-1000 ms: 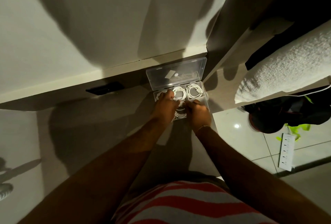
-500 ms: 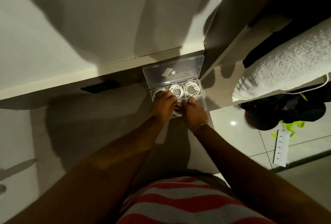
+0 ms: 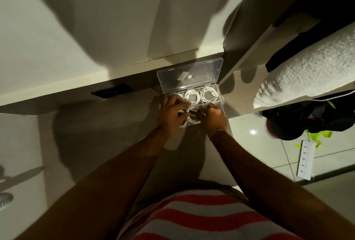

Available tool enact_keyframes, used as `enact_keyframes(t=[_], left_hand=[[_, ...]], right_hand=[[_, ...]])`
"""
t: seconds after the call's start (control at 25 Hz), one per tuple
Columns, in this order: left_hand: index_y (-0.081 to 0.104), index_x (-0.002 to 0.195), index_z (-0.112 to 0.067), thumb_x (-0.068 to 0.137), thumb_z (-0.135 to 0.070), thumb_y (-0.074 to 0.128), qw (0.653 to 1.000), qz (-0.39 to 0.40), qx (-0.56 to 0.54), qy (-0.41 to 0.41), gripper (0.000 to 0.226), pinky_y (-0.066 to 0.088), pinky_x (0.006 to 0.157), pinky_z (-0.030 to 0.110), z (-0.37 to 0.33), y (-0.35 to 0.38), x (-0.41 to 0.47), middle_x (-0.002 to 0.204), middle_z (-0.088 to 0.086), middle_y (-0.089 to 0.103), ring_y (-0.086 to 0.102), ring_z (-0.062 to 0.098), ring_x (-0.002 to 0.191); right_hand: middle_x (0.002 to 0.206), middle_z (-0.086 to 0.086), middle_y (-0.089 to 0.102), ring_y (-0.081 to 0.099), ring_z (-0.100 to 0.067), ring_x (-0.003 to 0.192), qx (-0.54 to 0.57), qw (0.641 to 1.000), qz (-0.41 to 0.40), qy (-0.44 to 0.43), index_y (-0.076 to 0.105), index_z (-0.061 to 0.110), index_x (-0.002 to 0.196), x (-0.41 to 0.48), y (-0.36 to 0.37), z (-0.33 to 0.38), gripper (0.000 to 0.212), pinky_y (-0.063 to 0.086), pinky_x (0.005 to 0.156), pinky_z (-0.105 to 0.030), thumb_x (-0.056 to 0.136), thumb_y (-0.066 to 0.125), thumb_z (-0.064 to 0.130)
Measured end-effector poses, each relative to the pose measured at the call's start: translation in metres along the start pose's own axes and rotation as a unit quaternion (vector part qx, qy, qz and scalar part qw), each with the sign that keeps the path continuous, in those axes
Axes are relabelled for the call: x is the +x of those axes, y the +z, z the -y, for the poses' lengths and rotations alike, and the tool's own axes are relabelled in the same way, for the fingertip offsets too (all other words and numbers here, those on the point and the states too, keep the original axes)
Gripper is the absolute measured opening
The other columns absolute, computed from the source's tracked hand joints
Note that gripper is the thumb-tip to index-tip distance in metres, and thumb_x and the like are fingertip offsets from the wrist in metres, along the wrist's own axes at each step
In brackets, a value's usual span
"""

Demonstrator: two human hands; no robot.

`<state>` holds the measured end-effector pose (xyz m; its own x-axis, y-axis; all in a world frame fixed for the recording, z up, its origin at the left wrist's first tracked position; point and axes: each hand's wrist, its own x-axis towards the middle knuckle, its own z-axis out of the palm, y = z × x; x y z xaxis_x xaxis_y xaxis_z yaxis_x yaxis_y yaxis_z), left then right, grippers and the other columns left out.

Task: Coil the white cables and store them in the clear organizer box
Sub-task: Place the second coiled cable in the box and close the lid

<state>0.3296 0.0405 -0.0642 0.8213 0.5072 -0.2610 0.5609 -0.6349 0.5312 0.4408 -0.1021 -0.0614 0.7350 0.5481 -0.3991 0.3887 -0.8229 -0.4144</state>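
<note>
Inside the organizer box [image 3: 219,103] lie coiled cables [image 3: 209,94]; both hands' fingers [image 3: 180,103] pinch another.

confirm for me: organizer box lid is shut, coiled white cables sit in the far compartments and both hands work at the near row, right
Not quite: the head view shows the clear organizer box with its lid open, propped up behind it. The rest holds: coiled cables fill the far compartments, and the left hand and right hand work at the near row.

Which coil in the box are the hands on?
The near-row coil, between the left hand and right hand. The two far-row coils lie untouched.
</note>
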Motion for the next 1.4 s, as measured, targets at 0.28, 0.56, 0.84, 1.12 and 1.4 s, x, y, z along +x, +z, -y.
enact_keyframes(t=[0.28, 0.56, 0.84, 1.12, 1.4], left_hand=[[0.066, 0.107, -0.039, 0.073, -0.054, 0.087, 0.997, 0.000, -0.020, -0.077, 0.043, 0.028, 0.098, 0.041, -0.001, 0.001, 0.006, 0.138, -0.009, 0.049, 0.041, 0.022, 0.135], [0.062, 0.093, -0.035, 0.078, -0.062, 0.079, 0.996, 0.027, 0.022, -0.084, 0.035, 0.029, 0.109, 0.054, -0.003, -0.002, 0.011, 0.127, -0.019, 0.062, 0.040, 0.021, 0.141], [0.059, 0.086, -0.034, 0.078, -0.062, 0.079, 0.992, 0.039, -0.015, -0.123, 0.035, 0.029, 0.114, 0.058, -0.014, -0.002, 0.016, 0.117, -0.017, 0.067, 0.042, 0.020, 0.138], [0.073, 0.090, -0.031, 0.083, -0.051, 0.082, 0.993, 0.042, -0.077, -0.075, 0.024, 0.031, 0.115, 0.057, 0.003, -0.012, 0.015, 0.107, -0.017, 0.070, 0.052, 0.014, 0.127], [0.067, 0.082, -0.030, 0.080, -0.049, 0.080, 0.985, 0.081, 0.060, -0.138, 0.024, 0.035, 0.109, 0.051, -0.023, -0.011, 0.036, 0.094, -0.013, 0.068, 0.050, 0.013, 0.109]], right_hand=[[0.126, -0.012, 0.067, 0.070, -0.033, 0.110, -0.029, 0.997, 0.028, -0.066, 0.072, 0.019, 0.128, 0.001, -0.001, -0.009, 0.027, 0.057, 0.094, -0.039, 0.105, 0.060, 0.026], [0.134, -0.013, 0.063, 0.063, -0.031, 0.122, -0.011, 0.992, 0.087, -0.088, 0.066, 0.021, 0.135, 0.001, -0.009, -0.014, 0.062, 0.052, 0.103, -0.039, 0.088, 0.071, 0.062], [0.132, -0.009, 0.068, 0.066, -0.028, 0.121, -0.004, 0.996, 0.057, -0.066, 0.070, 0.022, 0.131, -0.002, -0.009, -0.005, 0.055, 0.056, 0.103, -0.038, 0.086, 0.076, 0.053], [0.120, -0.012, 0.075, 0.071, -0.031, 0.110, 0.018, 0.999, 0.024, -0.038, 0.075, 0.014, 0.122, 0.007, -0.007, 0.000, 0.042, 0.056, 0.095, -0.036, 0.088, 0.081, 0.038], [0.132, -0.010, 0.063, 0.067, -0.031, 0.117, -0.054, 0.995, 0.031, -0.079, 0.066, 0.022, 0.131, -0.002, -0.006, -0.002, 0.035, 0.059, 0.093, -0.043, 0.101, 0.061, 0.040]])
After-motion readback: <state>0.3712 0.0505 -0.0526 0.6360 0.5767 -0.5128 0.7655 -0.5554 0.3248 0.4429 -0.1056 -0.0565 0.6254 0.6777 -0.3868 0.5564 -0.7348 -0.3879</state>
